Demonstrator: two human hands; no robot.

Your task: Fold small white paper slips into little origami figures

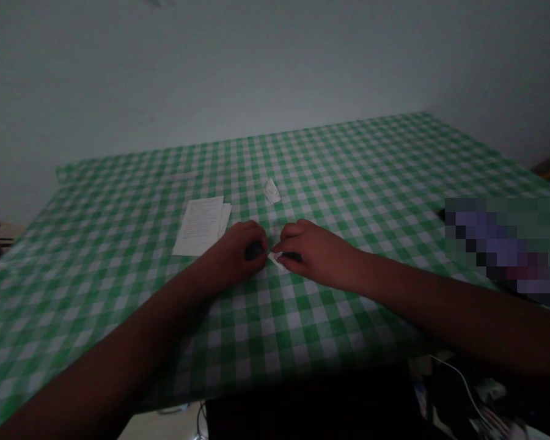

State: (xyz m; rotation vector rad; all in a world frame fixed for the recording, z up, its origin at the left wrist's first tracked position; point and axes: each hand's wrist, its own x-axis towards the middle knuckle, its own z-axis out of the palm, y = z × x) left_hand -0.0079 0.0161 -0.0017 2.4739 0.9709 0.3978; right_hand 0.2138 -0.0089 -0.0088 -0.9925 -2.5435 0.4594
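Both my hands rest close together on a table with a green and white checked cloth [339,165]. My left hand [241,249] has its fingers curled in, pinching the left end of a small white piece of paper [276,261]. My right hand [311,247] is also curled, and its fingertips pinch the same paper from the right. Most of the paper is hidden between the fingers. The picture is dim.
White printed sheets [200,225] lie just beyond my left hand. A small crumpled white scrap [271,190] sits farther back near the middle. A blurred-out patch covers something at the right edge. A white cable [461,380] and clutter show below the table's front edge.
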